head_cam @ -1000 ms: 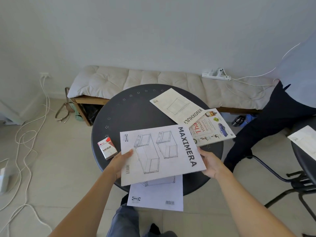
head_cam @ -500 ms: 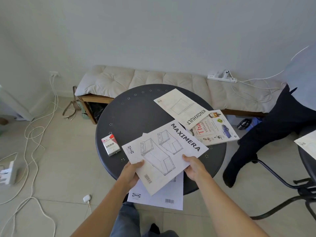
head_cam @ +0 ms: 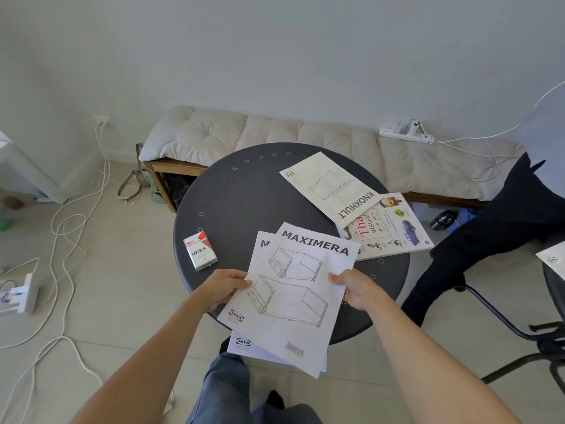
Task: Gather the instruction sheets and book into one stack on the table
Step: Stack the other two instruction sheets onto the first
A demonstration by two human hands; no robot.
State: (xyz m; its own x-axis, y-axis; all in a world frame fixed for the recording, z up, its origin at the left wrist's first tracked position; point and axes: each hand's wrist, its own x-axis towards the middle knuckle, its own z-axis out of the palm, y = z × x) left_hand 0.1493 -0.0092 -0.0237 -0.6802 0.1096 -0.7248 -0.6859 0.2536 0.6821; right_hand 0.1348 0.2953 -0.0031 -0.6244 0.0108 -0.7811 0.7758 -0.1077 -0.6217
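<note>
My left hand (head_cam: 224, 287) and my right hand (head_cam: 351, 286) each grip a side of a white MAXIMERA instruction sheet (head_cam: 301, 289) at the near edge of the round dark table (head_cam: 244, 197). It lies nearly square over a second MAXIMERA sheet (head_cam: 261, 246), whose corner shows at the upper left and whose bottom edge hangs off the table. A cream KNOXHULT booklet (head_cam: 330, 186) lies at the far right, overlapping a Thai visual dictionary book (head_cam: 394, 232).
A VESS cigarette pack (head_cam: 200, 250) sits on the table's left. A cushioned bench (head_cam: 275, 137) with a power strip (head_cam: 405, 133) stands behind. Cables (head_cam: 64, 228) trail on the floor at left. A seated person's leg (head_cam: 477, 240) and a chair base (head_cam: 519, 332) are at right.
The held MAXIMERA sheet has turned clockwise from lying sideways to upright and come down over the second sheet. Both hands shifted to its two sides.
</note>
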